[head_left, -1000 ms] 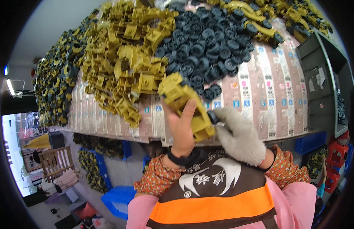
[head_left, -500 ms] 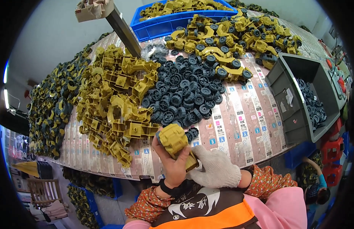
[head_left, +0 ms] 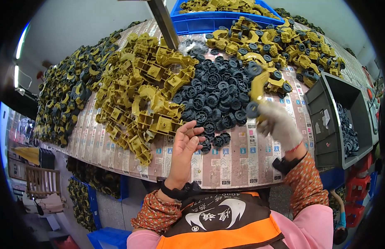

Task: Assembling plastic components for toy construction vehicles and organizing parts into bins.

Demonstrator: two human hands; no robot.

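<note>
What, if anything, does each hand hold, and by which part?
The gloved right hand holds a yellow wheeled toy body by its near end; blur hides exact contact. The left hand holds nothing.

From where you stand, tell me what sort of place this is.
Likely a toy-assembly workshop: yellow plastic vehicle bodies and dark wheels lie heaped on the worktable, near a blue crate holding more yellow parts.

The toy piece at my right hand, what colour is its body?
The body is yellow, clearest in the head view.
</note>
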